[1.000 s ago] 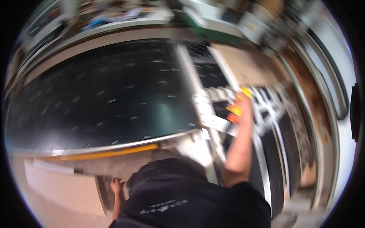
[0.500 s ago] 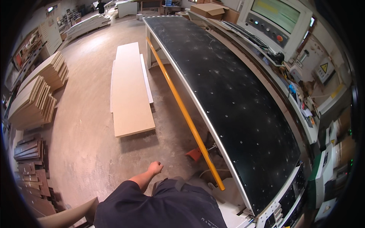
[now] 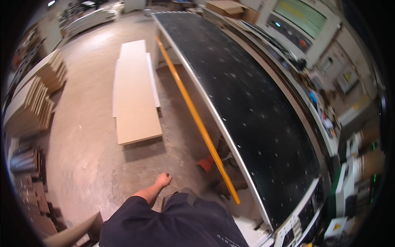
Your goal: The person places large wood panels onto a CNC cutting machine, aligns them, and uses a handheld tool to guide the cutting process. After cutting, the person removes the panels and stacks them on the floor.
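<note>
Pointing long axis away from left hand [image 3: 163, 180]: pale board [image 3: 138, 96].

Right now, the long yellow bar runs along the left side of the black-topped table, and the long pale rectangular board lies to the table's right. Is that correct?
No: the long pale rectangular board lies to the left of the black-topped table, as the head view shows. The long yellow bar does run along that side.

Your shirt [image 3: 164, 226] is matt cloth, the yellow bar [image 3: 198, 119] glossy, the black bench [image 3: 230, 90] smooth, the pale board [image 3: 138, 99] matt wood.
</note>
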A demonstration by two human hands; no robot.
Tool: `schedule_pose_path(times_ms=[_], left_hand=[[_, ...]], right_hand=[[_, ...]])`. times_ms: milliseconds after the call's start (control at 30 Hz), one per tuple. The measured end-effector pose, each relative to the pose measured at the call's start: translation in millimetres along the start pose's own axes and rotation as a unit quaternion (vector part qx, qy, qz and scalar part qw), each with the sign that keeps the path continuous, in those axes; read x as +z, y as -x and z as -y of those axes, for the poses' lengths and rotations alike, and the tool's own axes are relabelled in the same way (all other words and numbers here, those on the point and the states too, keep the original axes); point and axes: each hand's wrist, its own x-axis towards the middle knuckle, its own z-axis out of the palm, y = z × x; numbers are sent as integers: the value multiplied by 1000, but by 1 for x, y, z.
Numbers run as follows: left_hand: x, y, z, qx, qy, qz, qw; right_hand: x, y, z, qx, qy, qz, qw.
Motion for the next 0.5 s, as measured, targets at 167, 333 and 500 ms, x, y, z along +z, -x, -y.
schedule_pose_path(times_ms=[167, 333, 500], left_hand=[[3, -27, 1, -21, 188, 105, 976], [-12, -51, 0, 62, 133, 159, 976], [-13, -78, -20, 165, -17, 175, 971]], right_hand=[[-36, 6, 4, -249, 508, -46, 823], [-17, 20, 83, -23, 373, -127, 919], [35, 18, 134, 112, 525, -60, 841]])
